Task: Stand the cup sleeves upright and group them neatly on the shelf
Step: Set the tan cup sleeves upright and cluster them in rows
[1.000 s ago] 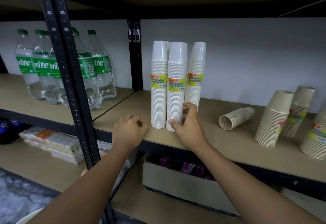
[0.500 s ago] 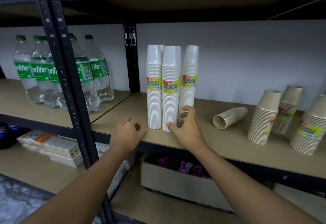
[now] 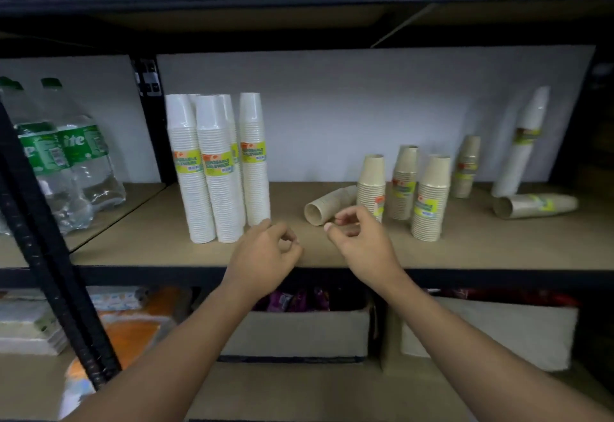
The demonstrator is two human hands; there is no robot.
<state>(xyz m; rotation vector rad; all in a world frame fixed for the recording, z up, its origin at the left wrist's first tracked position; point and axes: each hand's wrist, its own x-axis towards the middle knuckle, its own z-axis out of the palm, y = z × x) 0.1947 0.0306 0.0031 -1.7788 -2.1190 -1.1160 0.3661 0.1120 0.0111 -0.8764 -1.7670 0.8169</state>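
Beside tipped brown cup sleeve (image 3: 327, 205), right hand (image 3: 360, 239) fingers loosely curled, empty; careless reach may topple neighbouring brown stack (image 3: 371, 185).

A shop stockroom: metal shelving (image 3: 56, 275) stocked with soda bottles (image 3: 83, 162) and boxed goods (image 3: 299, 332).

Blurred throughout; bottles (image 3: 66, 162) at left edge cut off, fallen brown sleeve (image 3: 327, 205) partly hidden behind upright stack (image 3: 371, 185).

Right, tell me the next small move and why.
Probably reach the right hand to the brown sleeve lying on its side and stand it up. Both hands are empty, it is the nearest toppled one, and the white sleeves already stand grouped.
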